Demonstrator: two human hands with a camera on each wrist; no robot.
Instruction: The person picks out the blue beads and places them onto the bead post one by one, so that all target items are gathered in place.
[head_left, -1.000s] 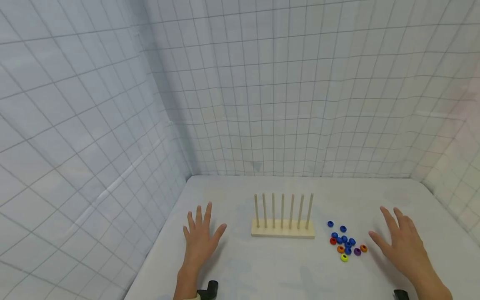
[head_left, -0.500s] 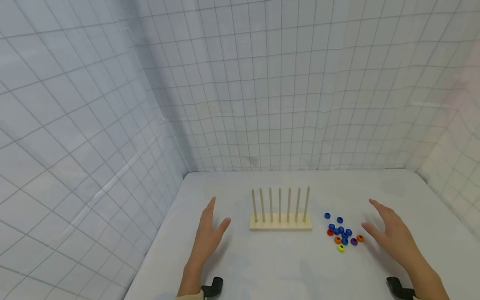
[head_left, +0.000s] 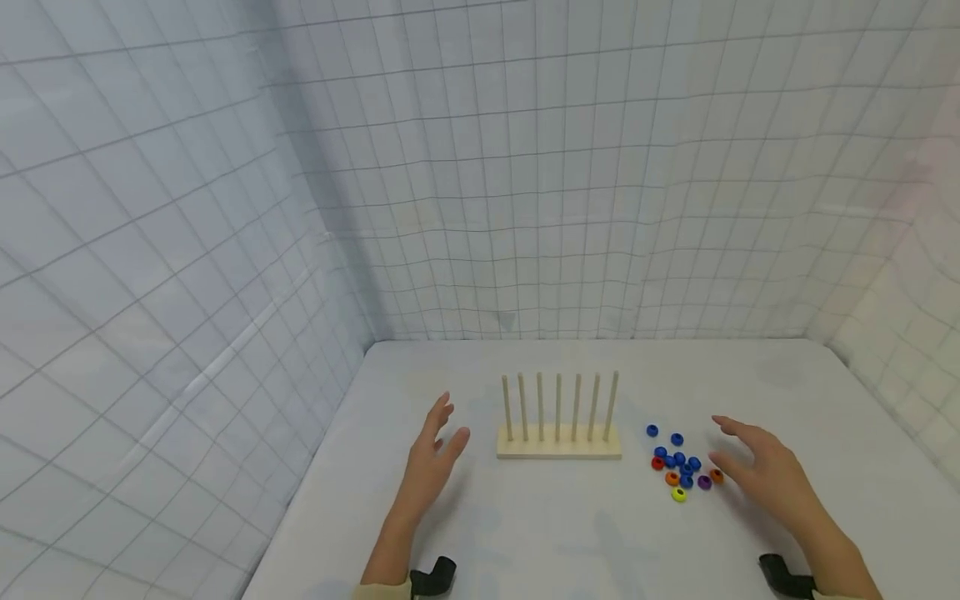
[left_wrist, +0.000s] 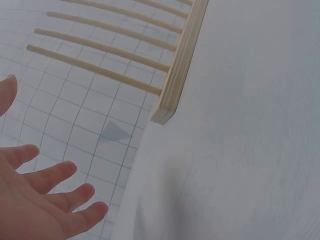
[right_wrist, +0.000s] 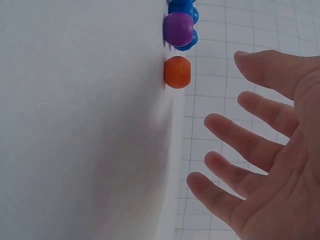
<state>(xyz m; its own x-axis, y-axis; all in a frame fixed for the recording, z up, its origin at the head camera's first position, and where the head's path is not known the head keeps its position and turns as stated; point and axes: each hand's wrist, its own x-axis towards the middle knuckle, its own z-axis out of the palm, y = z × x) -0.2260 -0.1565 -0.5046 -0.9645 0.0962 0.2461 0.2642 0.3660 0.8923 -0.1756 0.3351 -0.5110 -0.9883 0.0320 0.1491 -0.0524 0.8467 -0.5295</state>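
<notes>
A pale wooden rack [head_left: 558,450] with a row of several upright bare pegs stands on the white table. My left hand [head_left: 429,467] hovers to its left, fingers relaxed and nothing in them; the left wrist view shows the rack's end [left_wrist: 162,112] beyond the fingers. To the rack's right lies a loose group of beads: several blue beads [head_left: 679,459], a red bead [head_left: 657,463], a yellow bead [head_left: 678,494], a purple bead [head_left: 704,482] and two orange ones. My right hand [head_left: 768,479] holds nothing, its spread fingers close beside the nearest orange bead [right_wrist: 177,72].
White sheets with a grid of dark lines form a back wall [head_left: 555,208] and side walls around the table [head_left: 540,533]. Each wrist carries a black camera mount [head_left: 435,577].
Both hands have moved inward, the left toward the rack and the right toward the beads. They have turned from palm down to more sideways. The head view has shifted slightly.
</notes>
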